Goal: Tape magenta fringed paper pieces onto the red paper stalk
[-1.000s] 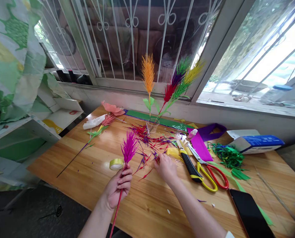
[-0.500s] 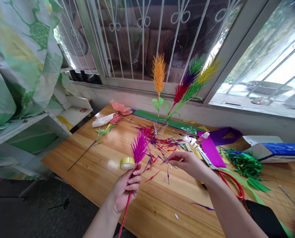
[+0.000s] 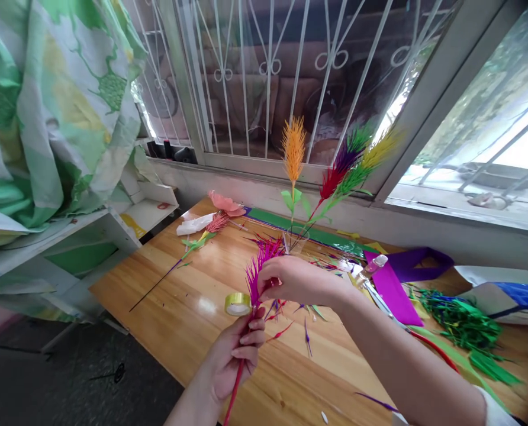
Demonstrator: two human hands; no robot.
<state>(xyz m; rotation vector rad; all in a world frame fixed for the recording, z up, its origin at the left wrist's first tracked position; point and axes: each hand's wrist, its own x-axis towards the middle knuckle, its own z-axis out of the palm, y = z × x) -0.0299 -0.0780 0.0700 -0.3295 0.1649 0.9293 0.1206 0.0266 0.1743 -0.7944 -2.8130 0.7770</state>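
My left hand (image 3: 241,355) is closed round the red stem (image 3: 234,393) of an artificial flower with a bristly magenta head (image 3: 257,269), held upright above the table. Thumb and fingers of my right hand (image 3: 286,281) are pinched at the right side of the head's base. Whatever is between those fingertips is hidden. Close to the left of the stem is a roll of yellow tape (image 3: 238,304); I cannot tell whether its tape is stuck to the stem. Loose red strips (image 3: 282,330) and a purple strip (image 3: 307,337) lie on the table beyond my hands.
A clear cup (image 3: 302,241) holds an orange spike flower (image 3: 293,151) and multicoloured ones. At left lies a pink-headed flower (image 3: 217,222). Red-handled scissors (image 3: 439,349), magenta paper (image 3: 397,293), green tinsel (image 3: 462,322) and a blue box (image 3: 512,299) occupy the right side.
My right hand has moved left from the loose strips, where a thin purple strip showed at its fingertips, to the magenta head. My left hand keeps its hold; the view has shifted.
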